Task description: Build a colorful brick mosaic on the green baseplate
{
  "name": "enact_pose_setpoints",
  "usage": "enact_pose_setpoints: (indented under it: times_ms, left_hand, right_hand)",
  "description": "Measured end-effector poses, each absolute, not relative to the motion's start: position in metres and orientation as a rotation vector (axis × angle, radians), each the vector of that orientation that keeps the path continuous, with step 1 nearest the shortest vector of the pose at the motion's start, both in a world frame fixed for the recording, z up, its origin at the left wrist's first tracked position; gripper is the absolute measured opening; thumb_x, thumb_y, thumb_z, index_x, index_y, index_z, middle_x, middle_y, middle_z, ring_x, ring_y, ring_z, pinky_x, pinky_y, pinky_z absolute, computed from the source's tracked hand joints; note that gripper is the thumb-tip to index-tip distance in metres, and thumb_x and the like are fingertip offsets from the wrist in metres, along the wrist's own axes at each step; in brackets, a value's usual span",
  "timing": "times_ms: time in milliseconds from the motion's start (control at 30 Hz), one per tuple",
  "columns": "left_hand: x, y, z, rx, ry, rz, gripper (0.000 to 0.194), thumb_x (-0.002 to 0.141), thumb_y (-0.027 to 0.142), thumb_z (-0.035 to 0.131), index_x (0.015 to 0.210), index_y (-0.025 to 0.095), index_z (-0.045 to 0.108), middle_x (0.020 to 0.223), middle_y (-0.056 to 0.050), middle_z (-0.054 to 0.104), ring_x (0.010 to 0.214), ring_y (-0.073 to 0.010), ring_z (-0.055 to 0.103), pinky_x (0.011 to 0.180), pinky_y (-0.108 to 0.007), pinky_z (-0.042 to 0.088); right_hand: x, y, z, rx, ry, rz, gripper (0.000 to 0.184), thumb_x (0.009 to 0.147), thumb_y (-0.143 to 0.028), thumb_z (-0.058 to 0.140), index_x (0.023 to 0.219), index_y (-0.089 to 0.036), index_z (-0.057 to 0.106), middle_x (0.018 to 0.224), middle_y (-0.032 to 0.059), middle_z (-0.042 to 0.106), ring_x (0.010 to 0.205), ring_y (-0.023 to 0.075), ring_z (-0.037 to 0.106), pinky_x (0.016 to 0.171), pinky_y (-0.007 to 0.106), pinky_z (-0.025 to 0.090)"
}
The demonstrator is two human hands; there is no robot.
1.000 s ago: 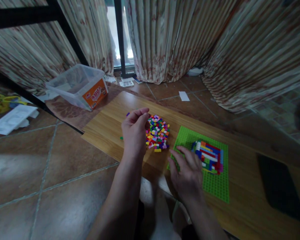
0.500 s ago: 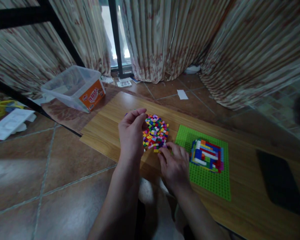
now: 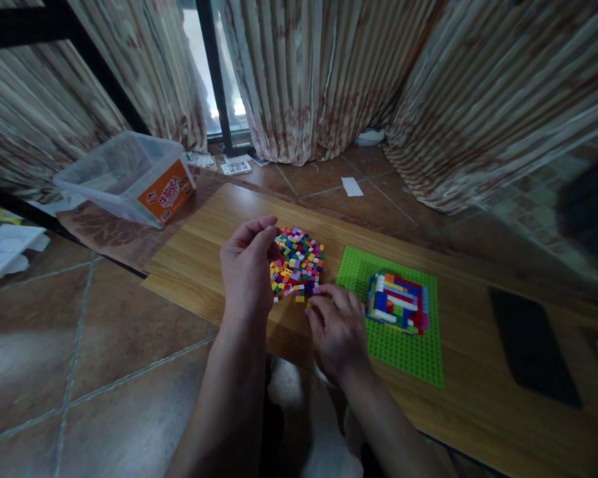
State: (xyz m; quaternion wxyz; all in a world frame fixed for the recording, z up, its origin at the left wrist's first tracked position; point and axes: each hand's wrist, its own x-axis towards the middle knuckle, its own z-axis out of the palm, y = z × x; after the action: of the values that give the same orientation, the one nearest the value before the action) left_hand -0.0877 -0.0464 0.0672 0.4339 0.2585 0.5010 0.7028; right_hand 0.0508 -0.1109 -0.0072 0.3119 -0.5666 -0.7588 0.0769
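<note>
My left hand (image 3: 249, 262) hovers over the left side of a pile of small coloured building bricks (image 3: 299, 259). Its thumb and fingers are pressed together, and what they may hold is hidden. At the pile's near right edge, my right hand (image 3: 337, 325) reaches down with thumb and forefinger close together. A speck of yellow shows at those fingertips, too small to name surely. To the right lies a green studded baseplate (image 3: 406, 358), bearing a multicoloured brick structure (image 3: 397, 302) with layered walls.
All this lies on a long wooden table (image 3: 204, 232). A dark flat panel (image 3: 533, 345) rests toward its right end. Beyond the left end stands a clear plastic bin (image 3: 124, 176) with an orange label. A white moulded tray (image 3: 10, 252) is at far left, and curtains (image 3: 319, 79) hang behind.
My right hand has moved left from over the baseplate to the pile's edge, its fingers drawing together. My left hand keeps its pinch above the pile. The whole view has shifted slightly.
</note>
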Motion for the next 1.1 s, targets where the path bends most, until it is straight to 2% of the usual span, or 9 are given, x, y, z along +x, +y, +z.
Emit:
enact_pose_setpoints:
  times_ms: [267, 500, 633, 867, 1100]
  left_hand:
    - [-0.086, -0.046, 0.069, 0.633, 1.231, 1.745, 0.013, 0.063, 0.018, 0.069, 0.076, 0.015, 0.069, 0.063, 0.002, 0.059, 0.049, -0.0047, 0.045, 0.048, -0.017, 0.034]
    - [-0.085, -0.046, 0.068, 0.650, 1.242, 1.740, 0.012, 0.065, 0.020, 0.069, 0.076, 0.016, 0.068, 0.062, 0.002, 0.058, 0.049, -0.0055, 0.045, 0.047, -0.019, 0.034]
    - [-0.083, -0.046, 0.067, 0.649, 1.228, 1.739, 0.012, 0.065, 0.019, 0.070, 0.076, 0.016, 0.068, 0.062, 0.002, 0.058, 0.049, -0.0053, 0.045, 0.047, -0.019, 0.033]
    - [-0.083, -0.045, 0.065, 0.670, 1.236, 1.736, 0.013, 0.065, 0.020, 0.069, 0.078, 0.016, 0.069, 0.061, 0.002, 0.058, 0.049, -0.0059, 0.046, 0.046, -0.019, 0.033]
    - [-0.083, -0.045, 0.065, 0.662, 1.219, 1.737, 0.012, 0.065, 0.019, 0.069, 0.077, 0.016, 0.069, 0.061, 0.002, 0.058, 0.049, -0.0057, 0.046, 0.046, -0.019, 0.033]
  right_hand:
    - [0.085, -0.113, 0.019, -1.462, -1.840, 0.335, 0.011, 0.090, -0.023, 0.057, 0.087, -0.023, 0.067, 0.085, 0.0012, 0.070, 0.085, 0.0183, 0.062, 0.079, 0.034, 0.047]
    - [0.155, -0.112, 0.031, -1.691, -1.601, 0.179, 0.019, 0.087, -0.039, 0.061, 0.086, -0.023, 0.070, 0.088, 0.0037, 0.071, 0.083, 0.0218, 0.066, 0.079, 0.037, 0.049]
    - [0.169, -0.112, 0.027, -1.722, -1.661, 0.152, 0.021, 0.086, -0.040, 0.060, 0.083, -0.023, 0.071, 0.088, 0.0036, 0.070, 0.085, 0.0217, 0.065, 0.081, 0.038, 0.048]
    - [0.168, -0.108, 0.013, -1.733, -1.657, 0.132, 0.021, 0.082, -0.043, 0.065, 0.082, -0.024, 0.074, 0.099, 0.0063, 0.067, 0.097, 0.0239, 0.059, 0.088, 0.042, 0.045]
    - [0.169, -0.106, 0.009, -1.748, -1.594, 0.212, 0.022, 0.080, -0.045, 0.067, 0.080, -0.024, 0.075, 0.102, 0.0063, 0.064, 0.097, 0.0237, 0.059, 0.090, 0.044, 0.044]
